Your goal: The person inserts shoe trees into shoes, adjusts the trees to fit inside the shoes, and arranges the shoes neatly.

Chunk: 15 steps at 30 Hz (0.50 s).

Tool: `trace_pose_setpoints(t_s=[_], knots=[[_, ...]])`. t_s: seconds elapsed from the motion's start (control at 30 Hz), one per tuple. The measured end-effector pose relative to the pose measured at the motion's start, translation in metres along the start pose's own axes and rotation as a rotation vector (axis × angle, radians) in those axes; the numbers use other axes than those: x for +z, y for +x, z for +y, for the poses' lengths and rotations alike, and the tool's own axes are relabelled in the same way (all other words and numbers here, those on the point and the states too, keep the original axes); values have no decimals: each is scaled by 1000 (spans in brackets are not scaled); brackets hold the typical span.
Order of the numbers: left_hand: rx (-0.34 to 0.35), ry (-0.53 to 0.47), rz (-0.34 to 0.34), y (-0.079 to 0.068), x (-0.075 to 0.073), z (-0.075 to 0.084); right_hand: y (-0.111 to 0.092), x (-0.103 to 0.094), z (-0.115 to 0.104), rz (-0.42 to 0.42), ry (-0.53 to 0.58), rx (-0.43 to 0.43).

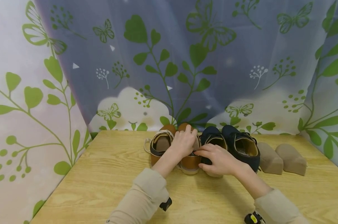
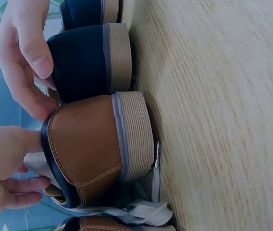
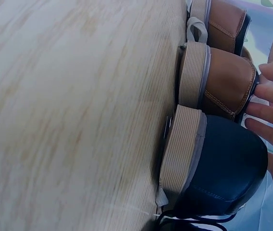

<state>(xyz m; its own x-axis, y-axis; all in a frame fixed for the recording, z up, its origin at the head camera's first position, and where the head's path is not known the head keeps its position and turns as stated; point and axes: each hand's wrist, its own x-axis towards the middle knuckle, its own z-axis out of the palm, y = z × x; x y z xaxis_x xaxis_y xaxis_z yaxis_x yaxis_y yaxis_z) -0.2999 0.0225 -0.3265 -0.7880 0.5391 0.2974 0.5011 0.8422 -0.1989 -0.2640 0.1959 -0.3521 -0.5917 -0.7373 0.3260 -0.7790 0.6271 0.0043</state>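
Note:
Two brown shoes with dark collars stand heel toward me, the left one [image 1: 155, 159] with pale laces hanging over its side. My left hand [image 1: 184, 143] is over the opening of the right brown shoe [image 2: 86, 144]. In the left wrist view its fingers bend into that opening, beside a greyish piece [image 2: 39, 166], and grip at the collar. My right hand [image 1: 220, 159] reaches in from the right, with loosely extended fingertips touching the heel collar of the same shoe. Its thumb side overlaps the nearer dark navy shoe [image 3: 228, 168]. A second navy shoe [image 1: 248, 160] stands to the right.
Two beige rounded blocks, one [image 1: 271, 158] beside the navy shoe and the other [image 1: 292, 158] further right, lie on the wooden table [image 1: 116, 161]. A patterned curtain [image 1: 163, 62] hangs right behind the shoe toes. Pale laces [image 2: 148, 211] lie between the brown shoes.

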Motion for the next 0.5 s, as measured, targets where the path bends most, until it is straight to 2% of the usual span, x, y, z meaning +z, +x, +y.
trace_pose_setpoints(t_s=[0.3,0.5], knots=[[-22,38,-4,2,0,1,1,-1,0,-20,-3,3],[-12,-4,-16,4,0,-3,2,-1,0,-8,-7,-7]])
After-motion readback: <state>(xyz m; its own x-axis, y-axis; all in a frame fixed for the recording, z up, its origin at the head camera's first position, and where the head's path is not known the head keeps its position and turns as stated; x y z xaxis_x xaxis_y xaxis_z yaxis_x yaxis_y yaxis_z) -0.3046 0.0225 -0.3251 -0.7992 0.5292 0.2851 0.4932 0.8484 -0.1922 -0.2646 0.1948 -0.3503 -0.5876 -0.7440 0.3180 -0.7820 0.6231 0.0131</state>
